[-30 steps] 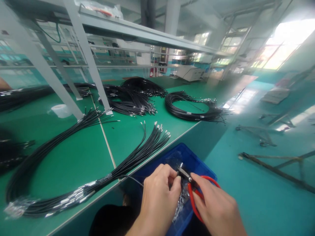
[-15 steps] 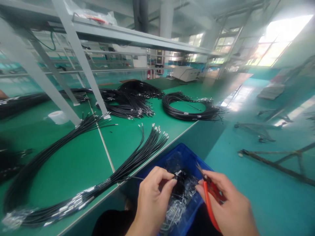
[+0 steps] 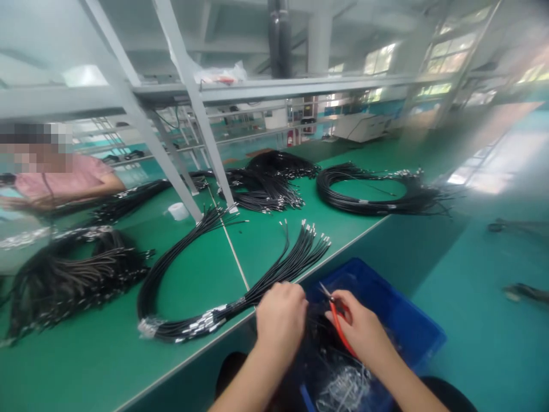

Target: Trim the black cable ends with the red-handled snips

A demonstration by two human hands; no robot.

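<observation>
My left hand is curled closed at the near table edge, beside a bundle of black cables with metal tips; its fingers are turned away, so what they hold is hidden. My right hand grips red-handled pliers, jaws pointing up and left. Both hands hover over a blue bin on my lap, which holds black and silvery wire scraps.
The green table carries several black cable coils: a ring at far right, a heap in the middle, another at left. Grey frame posts stand on it. A person in pink sits at far left. A white tape roll lies near the posts.
My view swung left, bringing the person and the left coils into sight. My left hand moved up to the table edge by the cable bundle. My right hand drew closer, still holding the pliers.
</observation>
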